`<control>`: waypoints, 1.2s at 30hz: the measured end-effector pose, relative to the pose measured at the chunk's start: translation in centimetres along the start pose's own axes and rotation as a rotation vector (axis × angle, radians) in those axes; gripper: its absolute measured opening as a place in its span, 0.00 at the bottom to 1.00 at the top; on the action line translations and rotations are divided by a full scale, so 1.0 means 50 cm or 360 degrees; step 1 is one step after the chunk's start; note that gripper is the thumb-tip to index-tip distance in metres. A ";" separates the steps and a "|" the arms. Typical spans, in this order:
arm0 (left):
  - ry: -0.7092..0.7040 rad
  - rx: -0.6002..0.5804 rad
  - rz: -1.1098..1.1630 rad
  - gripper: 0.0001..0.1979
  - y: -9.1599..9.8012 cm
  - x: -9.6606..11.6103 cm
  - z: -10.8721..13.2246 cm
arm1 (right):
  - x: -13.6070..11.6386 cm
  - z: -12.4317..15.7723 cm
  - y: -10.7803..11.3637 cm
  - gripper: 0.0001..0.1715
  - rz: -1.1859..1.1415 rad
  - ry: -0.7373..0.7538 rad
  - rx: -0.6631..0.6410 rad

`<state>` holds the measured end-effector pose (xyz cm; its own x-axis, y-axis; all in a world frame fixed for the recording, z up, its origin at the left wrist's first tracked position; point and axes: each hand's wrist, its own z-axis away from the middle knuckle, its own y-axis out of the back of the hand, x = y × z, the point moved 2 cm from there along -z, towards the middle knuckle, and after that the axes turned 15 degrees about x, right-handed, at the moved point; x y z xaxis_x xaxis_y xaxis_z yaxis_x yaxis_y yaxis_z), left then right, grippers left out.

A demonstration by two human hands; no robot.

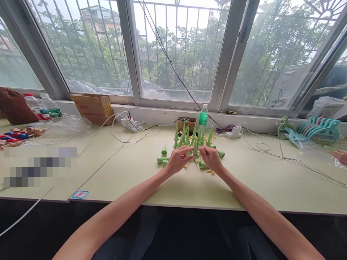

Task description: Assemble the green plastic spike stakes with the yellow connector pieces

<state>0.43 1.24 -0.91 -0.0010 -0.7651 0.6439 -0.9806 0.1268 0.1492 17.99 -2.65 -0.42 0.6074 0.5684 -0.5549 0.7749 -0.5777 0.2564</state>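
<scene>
A green plastic cone-shaped spike (195, 148) stands point-up between my hands. My left hand (177, 159) grips its side, with thumb and forefinger against it. Just to its right, my right hand (211, 158) is closed with curled fingers near the spike; what it pinches, if anything, is too small to make out. Behind them several similar green spikes (176, 136) stand upright in a cluster. Green ribbed caps (162, 160) and small yellow pieces (210, 172) lie around both hands.
A small brown box (187, 126) and a green-labelled bottle (203, 116) stand behind the spikes. Power strips (131, 123) and cables run along the windowsill. To the right are teal hangers (320, 130) and another person's hand (340, 156). A cardboard box (93, 110) stands left.
</scene>
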 end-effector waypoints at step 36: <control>0.1209 -0.0463 0.0474 0.32 -0.011 0.015 0.006 | -0.019 -0.002 0.003 0.23 0.0026 0.0114 -0.0035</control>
<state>0.90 0.42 -0.71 -0.0168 -0.0582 0.9982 -0.8712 0.4908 0.0140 17.57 -3.21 0.25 0.6305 0.5997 -0.4927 0.7678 -0.5750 0.2827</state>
